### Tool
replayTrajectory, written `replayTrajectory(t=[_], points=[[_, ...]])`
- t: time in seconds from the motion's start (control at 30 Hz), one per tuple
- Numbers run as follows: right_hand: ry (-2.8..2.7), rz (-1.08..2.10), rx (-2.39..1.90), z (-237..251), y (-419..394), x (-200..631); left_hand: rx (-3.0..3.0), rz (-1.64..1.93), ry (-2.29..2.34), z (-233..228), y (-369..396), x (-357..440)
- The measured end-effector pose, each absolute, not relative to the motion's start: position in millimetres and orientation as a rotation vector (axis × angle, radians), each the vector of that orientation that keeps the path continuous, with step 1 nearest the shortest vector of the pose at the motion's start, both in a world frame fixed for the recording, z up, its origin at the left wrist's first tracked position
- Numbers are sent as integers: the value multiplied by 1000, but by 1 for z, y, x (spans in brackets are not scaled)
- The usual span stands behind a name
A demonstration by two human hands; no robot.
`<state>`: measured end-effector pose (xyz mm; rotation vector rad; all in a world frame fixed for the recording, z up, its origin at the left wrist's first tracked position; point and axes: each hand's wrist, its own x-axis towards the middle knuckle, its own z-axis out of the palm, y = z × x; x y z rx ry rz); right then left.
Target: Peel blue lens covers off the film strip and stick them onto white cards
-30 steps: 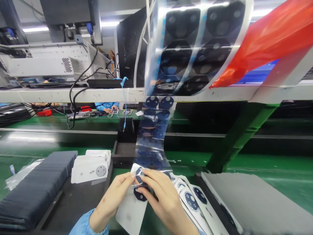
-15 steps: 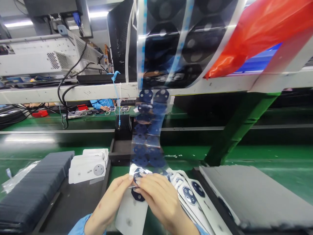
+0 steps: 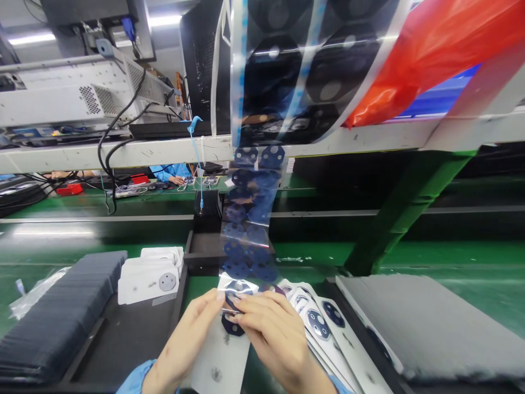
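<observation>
A white phone back cover (image 3: 223, 358) lies tilted below my hands, with a dark blue octagonal camera-ring sticker (image 3: 232, 326) at its upper part. Over its top end comes a clear film strip (image 3: 248, 219) bearing rows of such stickers. My left hand (image 3: 192, 325) is closed at the left edge of the cover, thumb and fingers against cover and film. My right hand (image 3: 273, 328) is closed too, its fingertips pressing the film strip at the sticker. The right palm and fingers hide part of the film and the cover's right edge.
The strip hangs from a large film roll (image 3: 303, 71) by a white shelf rail (image 3: 172, 149). Several finished-looking covers (image 3: 318, 325) fan out at right, beside a grey foam stack (image 3: 426, 323). White covers (image 3: 148, 282) and a dark stack (image 3: 61, 317) are at left. A co-worker's hand (image 3: 177, 179) shows behind.
My view has shifted very slightly. Both hands keep nearly the same place on the cover and film, the right fingertips moving only a little.
</observation>
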<state>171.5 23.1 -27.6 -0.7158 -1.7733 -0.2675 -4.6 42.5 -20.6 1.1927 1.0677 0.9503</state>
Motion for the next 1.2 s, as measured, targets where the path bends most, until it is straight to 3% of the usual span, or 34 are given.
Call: replayTrajectory(t=[0.27,0.53,0.67,0.77,1.2], points=[[-1749,-220,-740,-27,12,168,1386,921,1074,-18,57,-13],[-1470,600,-815,-21,-3,174,1810,1150,1561,-17,64,-25],[-1226,1054,-853,-22,-2,179,1844,1315,1585,-10,50,-31],[-1048,1208,-813,-18,-2,176,1821,1422,1544,-6,32,-34],[-1172,923,-998,-12,-6,177,1062,1149,963,7,-8,5]])
